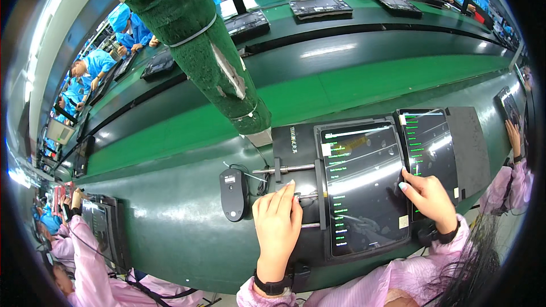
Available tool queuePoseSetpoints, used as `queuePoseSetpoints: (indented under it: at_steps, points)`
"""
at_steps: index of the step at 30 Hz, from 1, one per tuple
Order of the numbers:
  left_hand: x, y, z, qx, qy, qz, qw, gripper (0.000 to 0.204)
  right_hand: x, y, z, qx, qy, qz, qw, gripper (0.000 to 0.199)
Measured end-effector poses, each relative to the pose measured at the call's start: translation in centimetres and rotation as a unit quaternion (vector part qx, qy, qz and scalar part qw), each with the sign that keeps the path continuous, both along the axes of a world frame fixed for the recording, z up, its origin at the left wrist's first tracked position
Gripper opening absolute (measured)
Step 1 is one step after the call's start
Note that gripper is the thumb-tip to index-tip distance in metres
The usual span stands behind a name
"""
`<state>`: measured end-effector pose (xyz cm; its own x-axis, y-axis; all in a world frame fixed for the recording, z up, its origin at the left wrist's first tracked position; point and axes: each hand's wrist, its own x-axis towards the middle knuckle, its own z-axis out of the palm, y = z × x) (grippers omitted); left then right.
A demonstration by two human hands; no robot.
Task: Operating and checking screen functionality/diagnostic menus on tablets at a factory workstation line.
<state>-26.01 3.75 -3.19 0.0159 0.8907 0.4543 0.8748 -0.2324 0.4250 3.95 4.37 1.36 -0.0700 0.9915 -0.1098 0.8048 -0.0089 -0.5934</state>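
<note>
A large tablet [364, 193] lies face up in a black test fixture [293, 139], its lit screen showing a list of green lines. My right hand [431, 198] is at the tablet's right edge, thumb and index finger closed against it. To the left of the tablet, my left hand [277, 222] lies over the fixture's metal rods [293, 169]. Its fingers are bent and held close together around the sliding part, which they largely cover. A second tablet [429, 148], also lit with green lines, lies just right of the first, partly behind my right hand.
A black computer mouse [233, 194] lies upside down left of the fixture. A green-wrapped post [207, 62] rises beyond it. Devices [321, 7] line the far bench, with workers in blue there. Co-workers in pink sit at both sides, one beside a device [99, 227].
</note>
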Motion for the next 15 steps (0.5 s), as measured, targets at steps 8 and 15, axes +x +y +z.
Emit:
queuePoseSetpoints:
  at_steps: [8, 15]
  points:
    - [-0.2, -0.1, -0.1, -0.004, 0.005, -0.004, 1.000, 0.029, -0.9, 2.8, 4.6, 0.030, -0.142, 0.218, 0.965, 0.033]
    - [-0.5, -0.2, -0.3, 0.005, -0.016, -0.007, 1.000, 0.028, -8.2, 6.8, 1.7, 0.135, -0.147, 0.393, 0.898, 0.033]
